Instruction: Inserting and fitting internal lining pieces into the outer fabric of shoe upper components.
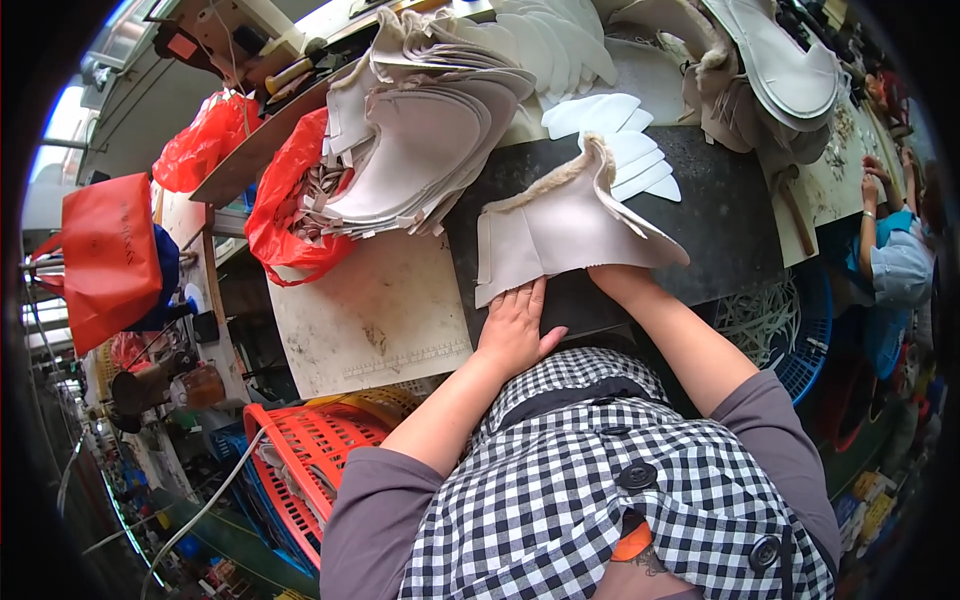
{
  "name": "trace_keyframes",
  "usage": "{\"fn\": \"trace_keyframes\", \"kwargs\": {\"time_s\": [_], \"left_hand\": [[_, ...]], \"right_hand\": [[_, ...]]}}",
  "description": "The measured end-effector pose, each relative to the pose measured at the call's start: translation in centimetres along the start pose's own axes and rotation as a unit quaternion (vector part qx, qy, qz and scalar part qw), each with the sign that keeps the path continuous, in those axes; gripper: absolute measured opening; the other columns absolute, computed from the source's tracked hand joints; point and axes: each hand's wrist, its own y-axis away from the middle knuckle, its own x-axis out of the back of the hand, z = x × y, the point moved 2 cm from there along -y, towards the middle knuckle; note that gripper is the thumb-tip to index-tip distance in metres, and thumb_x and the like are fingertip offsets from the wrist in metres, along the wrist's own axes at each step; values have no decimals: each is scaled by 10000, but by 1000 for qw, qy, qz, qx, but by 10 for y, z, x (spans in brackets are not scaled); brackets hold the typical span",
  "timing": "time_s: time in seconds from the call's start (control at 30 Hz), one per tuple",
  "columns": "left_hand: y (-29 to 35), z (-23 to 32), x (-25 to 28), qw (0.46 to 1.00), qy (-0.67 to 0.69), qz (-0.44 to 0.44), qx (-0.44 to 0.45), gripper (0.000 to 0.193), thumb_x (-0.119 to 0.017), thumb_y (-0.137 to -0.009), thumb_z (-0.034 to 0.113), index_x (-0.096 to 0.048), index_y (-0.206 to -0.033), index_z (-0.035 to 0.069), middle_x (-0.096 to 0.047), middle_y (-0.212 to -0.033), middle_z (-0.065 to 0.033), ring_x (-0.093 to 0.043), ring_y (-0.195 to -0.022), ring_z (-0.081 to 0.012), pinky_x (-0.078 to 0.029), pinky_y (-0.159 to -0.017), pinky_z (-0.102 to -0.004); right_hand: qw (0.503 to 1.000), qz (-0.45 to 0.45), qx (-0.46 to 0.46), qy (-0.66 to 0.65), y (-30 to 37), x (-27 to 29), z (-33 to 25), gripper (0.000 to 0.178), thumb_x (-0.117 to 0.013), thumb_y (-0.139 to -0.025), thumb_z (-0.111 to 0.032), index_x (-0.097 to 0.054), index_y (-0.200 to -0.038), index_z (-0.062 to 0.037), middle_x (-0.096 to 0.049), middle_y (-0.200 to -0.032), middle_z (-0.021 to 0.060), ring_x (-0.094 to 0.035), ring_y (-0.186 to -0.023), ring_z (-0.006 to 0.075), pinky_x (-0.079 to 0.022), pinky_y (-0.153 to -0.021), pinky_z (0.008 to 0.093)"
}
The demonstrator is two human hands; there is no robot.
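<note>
On a black work mat lies a light grey boot upper, with tan fluffy lining along its far edge. My left hand rests flat, fingers stretched out, its fingertips at the near edge of the upper. Under that same edge, farther right, goes my right hand; its fingers are hidden by the upper. Just beyond the upper, several white leaf-shaped pieces lie fanned out on the mat.
A tall stack of boot uppers stands at the back left, beside a red plastic bag of small scraps. More uppers lie at the back right, near a hammer. Baskets, one red and one blue, flank me. Another person sits far right.
</note>
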Motion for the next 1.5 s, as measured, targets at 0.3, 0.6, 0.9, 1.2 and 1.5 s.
{"fn": "trace_keyframes", "kwargs": {"time_s": [0.3,0.6,0.9,1.2,1.5], "left_hand": [[-7,-4,16,998,14,-56,17,907,-594,-832,557,-282,-1466,-11,-432,-1372,-182,-453,-1228,-340,-345,-1062,-412],[-21,-6,36,992,-64,-97,-42,903,-652,-801,502,-288,-1469,15,-421,-1359,-160,-416,-1244,-317,-368,-1048,-409],[9,-5,17,983,-126,104,-88,715,-671,-769,393,-459,-1388,105,-424,-1216,-45,-389,-1154,-189,-299,-951,-352],[-35,-25,38,980,96,172,20,854,-713,-710,102,-284,-1446,34,-392,-1425,-178,-376,-1333,-356,-333,-1088,-455],[-34,-45,15,990,86,90,67,741,-635,-741,34,-375,-1434,71,-373,-1470,-126,-313,-1398,-322,-310,-1139,-390]], "right_hand": [[994,-52,33,-90,-6,-4,20,306,-543,-898,-174,-575,-1164,-27,-611,-1126,196,-562,-1082,376,-445,-941,442],[992,-92,61,56,-14,13,10,260,-570,-897,-208,-614,-1088,-37,-619,-1122,182,-564,-1072,352,-429,-932,452],[932,-125,339,-9,73,50,-24,355,-638,-796,-119,-635,-1151,-137,-621,-1002,60,-617,-928,256,-504,-847,409],[914,-152,362,98,-19,-6,-36,637,-645,-737,-110,-476,-1336,26,-492,-1374,181,-396,-1347,315,-291,-1149,418],[893,-158,420,-42,-38,-9,-12,484,-663,-729,-36,-604,-1210,-40,-587,-1277,133,-487,-1279,310,-363,-1102,466]]}}
